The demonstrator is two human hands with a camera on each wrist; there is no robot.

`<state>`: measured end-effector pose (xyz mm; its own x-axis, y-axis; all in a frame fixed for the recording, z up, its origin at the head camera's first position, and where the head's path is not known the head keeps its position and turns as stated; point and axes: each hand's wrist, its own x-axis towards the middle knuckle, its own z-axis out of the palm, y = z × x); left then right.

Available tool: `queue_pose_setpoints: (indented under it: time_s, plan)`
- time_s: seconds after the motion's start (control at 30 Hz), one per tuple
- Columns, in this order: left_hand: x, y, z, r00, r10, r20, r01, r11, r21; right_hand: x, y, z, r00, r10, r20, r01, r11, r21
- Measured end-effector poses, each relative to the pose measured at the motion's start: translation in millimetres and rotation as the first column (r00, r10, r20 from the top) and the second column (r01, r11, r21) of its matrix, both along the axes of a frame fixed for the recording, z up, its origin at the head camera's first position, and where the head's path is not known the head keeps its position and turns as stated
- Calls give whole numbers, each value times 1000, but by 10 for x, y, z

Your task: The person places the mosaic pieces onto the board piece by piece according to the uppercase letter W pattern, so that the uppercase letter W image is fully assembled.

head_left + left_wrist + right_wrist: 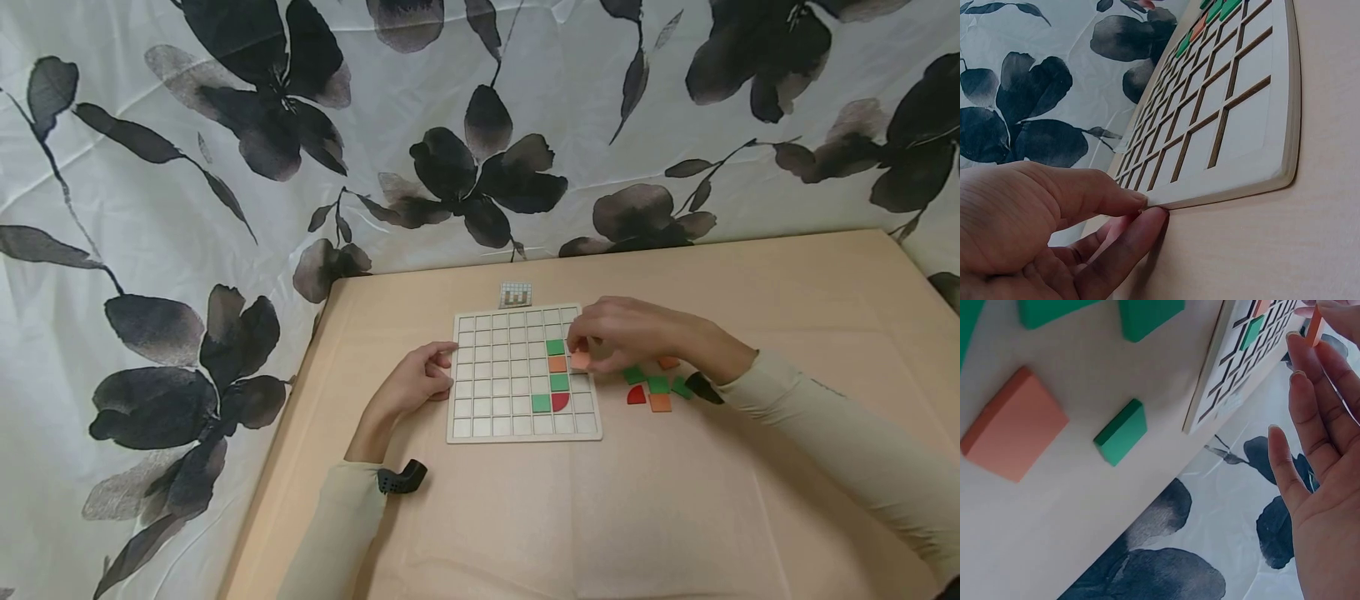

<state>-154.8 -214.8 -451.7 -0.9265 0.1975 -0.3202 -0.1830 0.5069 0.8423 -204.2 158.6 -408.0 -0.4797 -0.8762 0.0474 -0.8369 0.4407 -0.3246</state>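
A white grid board [480, 387] lies on the table. Set in its right-hand cells are green squares [555, 347], an orange square [557, 364] and a red quarter-round tile [560, 402]. My left hand [411, 382] holds the board's left edge, thumb and fingertip together there in the left wrist view. Over the right side of the board, my right hand [633, 333] pinches an orange square tile [1315, 328] between thumb and fingers. That tile is partly hidden by the fingers.
Loose green tiles [658, 385], orange tiles [661, 403] and a red tile [637, 394] lie right of the board, beneath the right forearm. A small pattern card [516, 294] sits behind the board. A floral curtain [450, 125] hangs beyond the table's far edge.
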Motion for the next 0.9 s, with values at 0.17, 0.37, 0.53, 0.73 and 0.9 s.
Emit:
queue_pose_setpoints:
  time_s: [0.17,0.37,0.53,0.73,0.9]
  plan:
    - [4,-3,-1,1000,-4,-4,4,1000,-4,12,-56,10,1000,21,0,-21,1000,-18]
    - [8,-2,-2,1000,1,-3,-1,1000,-1,27,-114,-1,999,32,4,-32,999,-19]
    - [11,-3,-4,1000,1,-4,-1,1000,-6,38,-175,-29,998,57,-12,-58,998,-39]
    - [15,-6,-7,1000,-2,1,2,1000,8,61,-247,-64,998,70,-5,-71,997,-43]
    - [8,-8,-15,1000,-1,0,1,1000,13,89,-311,-65,997,75,9,-75,996,-44]
